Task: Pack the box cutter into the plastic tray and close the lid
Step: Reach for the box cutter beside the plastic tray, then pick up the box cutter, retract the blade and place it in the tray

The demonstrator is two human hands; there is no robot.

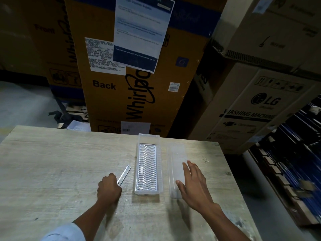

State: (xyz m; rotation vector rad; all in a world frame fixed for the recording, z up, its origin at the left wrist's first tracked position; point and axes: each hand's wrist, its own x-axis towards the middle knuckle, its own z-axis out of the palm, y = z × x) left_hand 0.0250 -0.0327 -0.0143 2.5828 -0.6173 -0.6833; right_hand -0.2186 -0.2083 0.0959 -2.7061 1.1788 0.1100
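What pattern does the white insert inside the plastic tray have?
Rows of wavy ridges cover the white insert in the plastic tray; the head view shows it.

Your single head view, wide-angle, worn high, facing forward and down, near your table (pixel 52 171), your hands close at the bottom edge, stacked cartons (pixel 121 94) filling the far upper frame

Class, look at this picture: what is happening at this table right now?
A person is packing a box cutter. The left hand grips its near end on the wooden table, just left of the open plastic tray, which holds only a wavy white insert. The right hand rests open on the clear lid lying to the tray's right. Nothing is packed yet.
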